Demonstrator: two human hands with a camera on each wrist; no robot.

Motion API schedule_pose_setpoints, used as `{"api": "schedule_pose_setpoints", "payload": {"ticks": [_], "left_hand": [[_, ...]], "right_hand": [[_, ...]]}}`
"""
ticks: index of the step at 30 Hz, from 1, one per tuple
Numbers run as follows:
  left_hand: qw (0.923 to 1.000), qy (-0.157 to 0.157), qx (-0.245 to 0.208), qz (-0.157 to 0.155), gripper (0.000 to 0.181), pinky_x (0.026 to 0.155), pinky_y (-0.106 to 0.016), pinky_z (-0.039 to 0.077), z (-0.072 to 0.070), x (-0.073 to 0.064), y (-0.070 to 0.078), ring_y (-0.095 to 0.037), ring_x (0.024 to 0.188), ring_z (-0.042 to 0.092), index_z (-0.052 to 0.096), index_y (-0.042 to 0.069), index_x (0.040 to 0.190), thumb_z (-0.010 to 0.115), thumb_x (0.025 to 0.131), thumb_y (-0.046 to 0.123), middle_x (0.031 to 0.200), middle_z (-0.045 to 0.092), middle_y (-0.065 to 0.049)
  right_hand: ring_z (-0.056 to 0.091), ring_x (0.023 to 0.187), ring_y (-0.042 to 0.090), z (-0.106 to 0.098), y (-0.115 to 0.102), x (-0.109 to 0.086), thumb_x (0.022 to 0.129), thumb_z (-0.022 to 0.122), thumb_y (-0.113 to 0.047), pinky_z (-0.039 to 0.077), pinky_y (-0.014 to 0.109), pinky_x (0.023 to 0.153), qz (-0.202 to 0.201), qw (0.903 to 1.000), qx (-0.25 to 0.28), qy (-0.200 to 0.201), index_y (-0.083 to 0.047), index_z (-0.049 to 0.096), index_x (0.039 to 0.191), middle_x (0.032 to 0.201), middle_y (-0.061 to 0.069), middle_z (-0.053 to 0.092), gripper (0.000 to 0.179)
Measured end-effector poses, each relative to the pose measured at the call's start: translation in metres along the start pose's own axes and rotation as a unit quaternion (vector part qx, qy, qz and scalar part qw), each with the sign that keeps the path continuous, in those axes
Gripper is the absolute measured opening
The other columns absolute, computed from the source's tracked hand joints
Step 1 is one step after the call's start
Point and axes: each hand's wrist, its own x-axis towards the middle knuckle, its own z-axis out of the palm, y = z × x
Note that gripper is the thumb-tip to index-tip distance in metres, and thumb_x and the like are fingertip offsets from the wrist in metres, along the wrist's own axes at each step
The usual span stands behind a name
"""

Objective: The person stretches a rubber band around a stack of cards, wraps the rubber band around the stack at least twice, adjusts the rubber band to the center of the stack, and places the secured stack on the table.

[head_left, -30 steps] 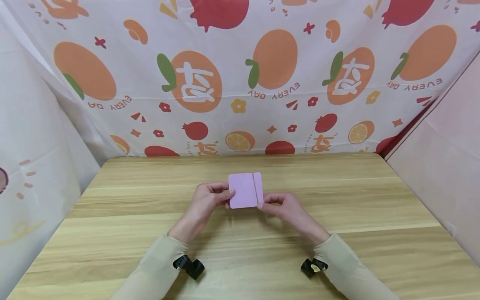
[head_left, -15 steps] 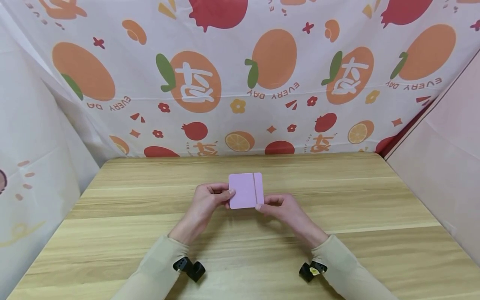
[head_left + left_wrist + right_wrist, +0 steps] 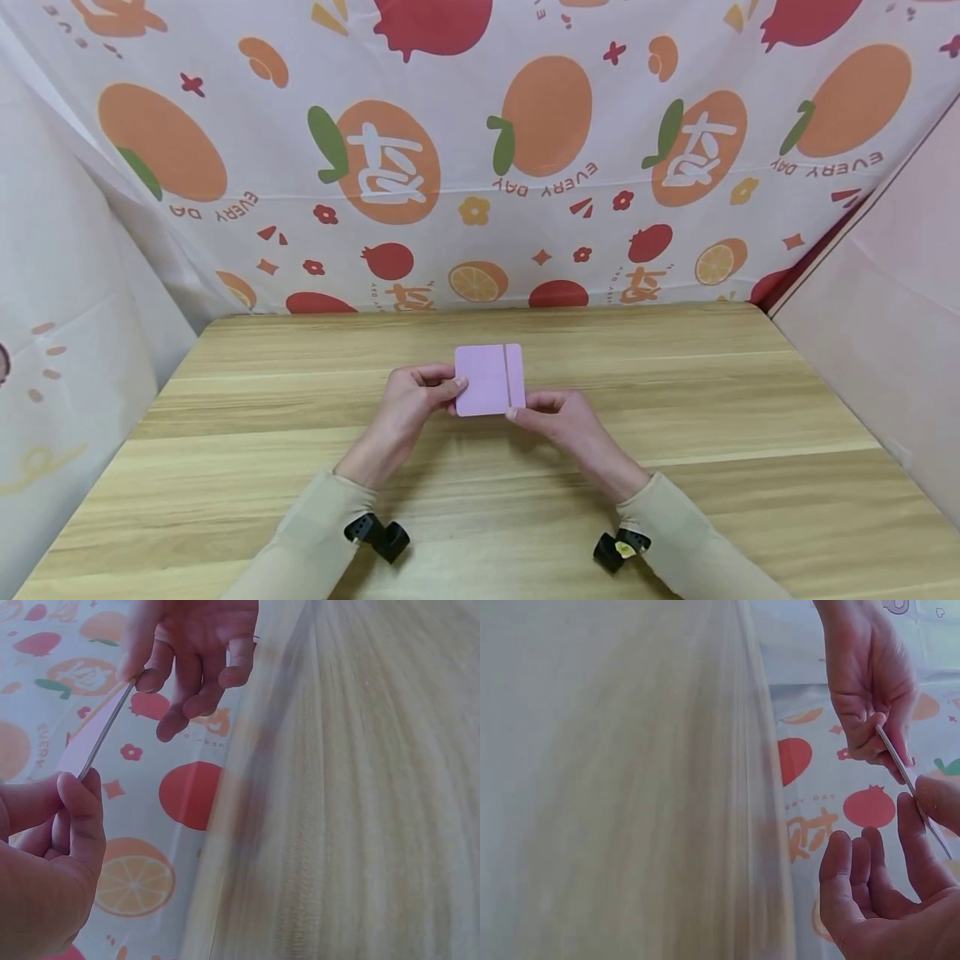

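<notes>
A small lilac square notebook [image 3: 482, 379] with a brownish elastic band near its right side is held up above the table, cover facing the head camera. My left hand [image 3: 408, 408] pinches its left edge, thumb on the cover and fingers behind. At the lower right corner, my right hand [image 3: 566, 421] pinches it, its thumb tip by the lower end of the band. Both wrist views show the notebook [image 3: 94, 742] nearly edge-on and thin. In the right wrist view, the other right fingers [image 3: 840, 862] stand loosely bent, away from the notebook.
A wood-grain table [image 3: 480, 525] spreads beneath both hands. Behind its far edge hangs a fruit-print cloth [image 3: 480, 167], with pale cloth at the left [image 3: 67, 275] and a pale panel at the right [image 3: 885, 333]. Black wrist cameras [image 3: 390, 542] sit on both sleeves.
My right thumb has slid slightly left along the notebook's lower edge, and the right wrist has shifted a little inward. My left hand keeps its grip; the notebook stays nearly still.
</notes>
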Motion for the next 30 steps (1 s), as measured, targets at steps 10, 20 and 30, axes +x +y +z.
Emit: {"api": "schedule_pose_setpoints", "payload": {"ticks": [10, 20, 30], "left_hand": [[1.0000, 0.006, -0.001, 0.002, 0.023, 0.063, -0.026, 0.050, 0.000, -0.001, 0.002, -0.011, 0.064, 0.056, 0.065, -0.014, 0.107, 0.068, 0.090, 0.000, 0.079, 0.064, -0.004], [0.9999, 0.008, -0.006, 0.001, 0.024, 0.062, -0.024, 0.049, 0.002, -0.001, 0.002, -0.011, 0.067, 0.058, 0.065, -0.015, 0.109, 0.068, 0.089, -0.001, 0.081, 0.066, -0.005], [1.0000, -0.008, -0.005, 0.004, 0.022, 0.062, -0.026, 0.050, 0.006, -0.003, -0.002, -0.012, 0.066, 0.058, 0.066, -0.014, 0.107, 0.068, 0.089, 0.000, 0.081, 0.067, -0.008]], "right_hand": [[0.059, 0.086, 0.019, 0.003, 0.000, -0.002, 0.086, 0.076, -0.029, 0.049, 0.034, 0.079, 0.004, 0.9999, 0.013, 0.005, -0.006, 0.076, 0.103, 0.097, 0.005, 0.071, 0.028], [0.057, 0.081, 0.017, 0.005, 0.000, -0.002, 0.086, 0.077, -0.028, 0.049, 0.035, 0.075, -0.002, 0.9997, 0.006, 0.025, -0.005, 0.077, 0.098, 0.089, 0.003, 0.070, 0.025], [0.056, 0.076, 0.014, 0.011, 0.004, -0.003, 0.085, 0.078, -0.024, 0.047, 0.031, 0.071, -0.006, 0.9995, 0.027, 0.018, -0.001, 0.076, 0.095, 0.082, 0.006, 0.069, 0.025]]}}
